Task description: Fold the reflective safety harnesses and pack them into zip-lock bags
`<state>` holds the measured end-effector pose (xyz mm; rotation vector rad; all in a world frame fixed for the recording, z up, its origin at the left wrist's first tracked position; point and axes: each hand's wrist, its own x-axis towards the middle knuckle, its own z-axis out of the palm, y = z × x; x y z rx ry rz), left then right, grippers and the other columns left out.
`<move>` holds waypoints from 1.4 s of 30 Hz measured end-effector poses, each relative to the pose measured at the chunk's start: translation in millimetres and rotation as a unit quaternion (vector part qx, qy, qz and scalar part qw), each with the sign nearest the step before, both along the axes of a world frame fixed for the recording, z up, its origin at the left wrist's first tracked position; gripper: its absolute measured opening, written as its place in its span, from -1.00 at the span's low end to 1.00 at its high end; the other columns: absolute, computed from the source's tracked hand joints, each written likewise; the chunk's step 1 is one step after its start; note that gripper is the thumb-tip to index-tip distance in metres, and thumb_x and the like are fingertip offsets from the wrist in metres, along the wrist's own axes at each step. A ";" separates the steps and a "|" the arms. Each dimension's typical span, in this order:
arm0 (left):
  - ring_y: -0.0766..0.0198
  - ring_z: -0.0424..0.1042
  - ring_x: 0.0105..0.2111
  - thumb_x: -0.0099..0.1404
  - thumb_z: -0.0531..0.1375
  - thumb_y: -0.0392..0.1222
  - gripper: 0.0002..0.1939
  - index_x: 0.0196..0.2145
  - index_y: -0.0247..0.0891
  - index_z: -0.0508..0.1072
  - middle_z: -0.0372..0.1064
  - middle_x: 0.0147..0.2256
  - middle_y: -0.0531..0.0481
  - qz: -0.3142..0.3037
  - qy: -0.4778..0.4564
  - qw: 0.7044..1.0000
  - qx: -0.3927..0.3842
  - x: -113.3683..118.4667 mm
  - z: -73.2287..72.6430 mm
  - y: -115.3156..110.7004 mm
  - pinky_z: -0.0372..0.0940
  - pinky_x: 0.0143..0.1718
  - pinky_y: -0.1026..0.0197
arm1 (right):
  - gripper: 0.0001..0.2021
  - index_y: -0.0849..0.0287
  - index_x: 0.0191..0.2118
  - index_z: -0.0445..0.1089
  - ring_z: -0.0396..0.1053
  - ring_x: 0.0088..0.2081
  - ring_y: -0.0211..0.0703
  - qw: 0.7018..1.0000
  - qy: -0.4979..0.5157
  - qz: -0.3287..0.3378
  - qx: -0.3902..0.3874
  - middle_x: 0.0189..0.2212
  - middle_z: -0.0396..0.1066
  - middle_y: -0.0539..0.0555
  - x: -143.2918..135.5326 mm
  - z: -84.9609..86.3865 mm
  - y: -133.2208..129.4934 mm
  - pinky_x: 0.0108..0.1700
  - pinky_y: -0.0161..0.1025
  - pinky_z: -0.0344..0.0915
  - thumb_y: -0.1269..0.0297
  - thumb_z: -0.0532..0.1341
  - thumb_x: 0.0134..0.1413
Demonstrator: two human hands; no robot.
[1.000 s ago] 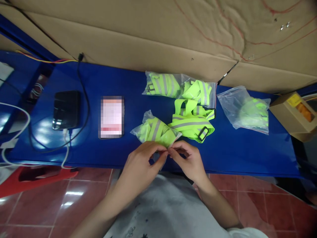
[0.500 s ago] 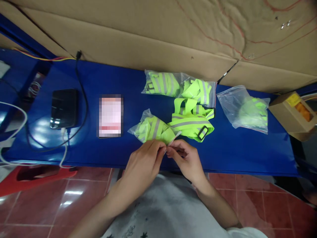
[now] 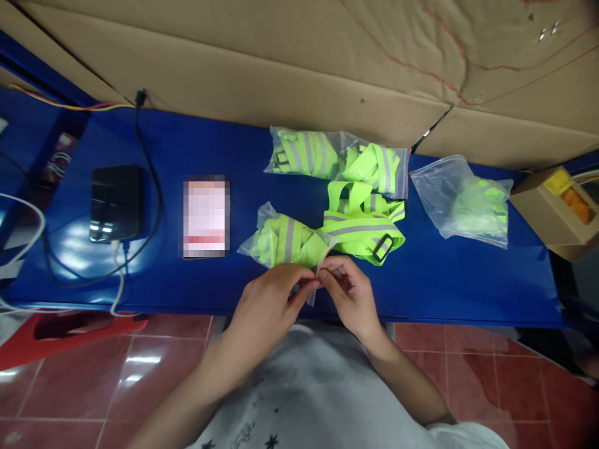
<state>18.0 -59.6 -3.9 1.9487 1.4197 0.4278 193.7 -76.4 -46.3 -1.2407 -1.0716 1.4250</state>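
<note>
the left hand (image 3: 276, 299) and right hand (image 3: 350, 296) meet at their fingertips, both pinching the edge of a clear zip bag (image 3: 283, 240) that holds a folded reflective strap. the bag's body sits just beyond the grip, to its left. beyond and right of the grip, a loose neon reflective strap (image 3: 360, 234) touches the bag; farther out are two bagged straps (image 3: 306, 153), and well right, another bagged strap (image 3: 480, 209).

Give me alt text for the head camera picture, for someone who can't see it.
A person's left hand and right hand pinch the edge of a clear bag of neon reflective strap at a blue table. A loose strap lies beside it, with more bagged straps beyond.
</note>
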 end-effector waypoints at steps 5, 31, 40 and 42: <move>0.23 0.53 -0.33 0.47 0.19 -0.16 -0.86 -0.16 -0.15 0.56 0.58 -0.27 0.08 0.012 -0.009 0.999 -0.028 -2.9 1.0 2.8 0.24 -0.29 0.19 | -0.81 0.08 -0.11 0.48 0.56 -0.17 -0.21 1.000 -0.015 0.008 -0.018 -0.21 0.56 0.03 1.6 2.2 0.9 -0.09 -0.28 0.52 0.18 0.38 0.22; 0.35 0.32 -0.50 0.40 0.26 -0.07 -0.76 -0.39 -0.20 0.40 0.29 -0.48 0.08 0.336 -0.543 0.769 0.005 -6.4 33.1 -19.9 0.35 -0.46 0.31 | -0.66 0.06 -0.04 0.54 0.55 -0.19 -0.06 0.995 -0.019 -0.047 -0.085 -0.17 0.60 0.09 19.4 -0.8 -7.1 -0.21 -0.18 0.49 -0.08 0.26 0.32; 0.15 0.52 -0.01 0.50 0.13 0.03 -0.70 0.07 -0.15 0.35 0.44 0.00 -0.11 0.304 -0.455 0.829 -0.119 2.6 -50.6 -16.7 0.48 0.08 0.01 | -0.84 0.10 -0.29 0.51 0.43 -0.40 -0.23 0.843 -0.414 -0.068 0.336 -0.41 0.51 0.01 45.0 103.7 62.2 -0.35 -0.29 0.31 0.21 0.28 0.35; 0.16 0.53 -0.02 0.51 0.11 0.01 -0.70 0.09 -0.16 0.32 0.42 0.00 -0.13 0.282 -0.455 0.836 -0.119 6.5 -54.1 -17.7 0.49 0.06 0.01 | -0.83 0.10 -0.30 0.52 0.41 -0.42 -0.25 0.819 -0.440 -0.052 0.365 -0.41 0.52 0.00 44.1 126.2 78.6 -0.36 -0.30 0.30 0.19 0.29 0.35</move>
